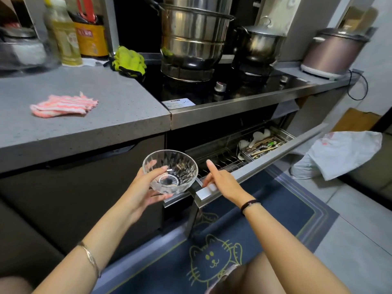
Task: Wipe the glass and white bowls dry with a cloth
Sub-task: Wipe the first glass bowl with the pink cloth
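Note:
A clear cut-glass bowl point(170, 171) is held in the air in front of the lower cabinets. My left hand point(146, 187) grips it from the left and underneath, thumb on the rim. My right hand point(220, 181) holds the steel front edge of the pulled-out drawer point(265, 164), fingers curled over the handle and thumb raised. A pink-and-white striped cloth point(63, 105) lies folded on the grey countertop point(118, 115) to the upper left. No white bowl is in sight.
The drawer holds a wire rack and a cutlery basket point(262, 145) with spoons. Two steel pots point(194, 37) stand on the black hob; a yellow-green rag point(129, 60) and bottles point(65, 35) sit behind. A rice cooker point(333, 52) is at right, a white bag point(339, 153) on the floor.

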A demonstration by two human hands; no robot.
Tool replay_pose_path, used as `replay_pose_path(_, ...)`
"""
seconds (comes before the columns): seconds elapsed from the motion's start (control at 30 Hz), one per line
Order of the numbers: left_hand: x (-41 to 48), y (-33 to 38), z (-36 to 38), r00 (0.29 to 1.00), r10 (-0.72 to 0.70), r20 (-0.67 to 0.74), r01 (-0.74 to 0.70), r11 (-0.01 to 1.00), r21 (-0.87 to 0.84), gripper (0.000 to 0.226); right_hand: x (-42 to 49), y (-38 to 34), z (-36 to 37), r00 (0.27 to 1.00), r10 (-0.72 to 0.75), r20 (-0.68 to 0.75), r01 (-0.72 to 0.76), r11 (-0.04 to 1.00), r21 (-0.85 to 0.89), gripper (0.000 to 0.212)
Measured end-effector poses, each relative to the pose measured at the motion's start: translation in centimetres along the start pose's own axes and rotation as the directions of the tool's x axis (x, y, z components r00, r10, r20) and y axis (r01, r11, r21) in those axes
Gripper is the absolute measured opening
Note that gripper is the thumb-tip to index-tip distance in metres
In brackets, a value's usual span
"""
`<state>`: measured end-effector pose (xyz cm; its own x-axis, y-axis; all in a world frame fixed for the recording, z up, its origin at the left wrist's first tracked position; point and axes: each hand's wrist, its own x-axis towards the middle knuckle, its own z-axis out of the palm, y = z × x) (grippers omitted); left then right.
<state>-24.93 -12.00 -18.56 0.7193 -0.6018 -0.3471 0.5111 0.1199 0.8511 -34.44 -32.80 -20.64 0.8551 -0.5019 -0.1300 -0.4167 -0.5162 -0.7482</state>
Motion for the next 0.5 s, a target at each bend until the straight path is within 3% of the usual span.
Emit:
replay_pose_path(0.33, 0.2, -1.1, 0.5, 0.999, -0.016, 0.035, 0.014, 0.998, 0.056, 0.074, -1.5, -0.2, -0.9, 0.999, 0.035, 0.04, -0.032, 0.998, -0.06, 0.087)
replay_pose_path(0.5, 1.2, -1.8, 1.1, 0.998, -0.043, 0.038, 0.041, 0.997, 0.072, 0.058, -2.6, 0.7, -1.1, 0.999, 0.041, 0.027, -0.04, 0.999, -0.031, 0.085)
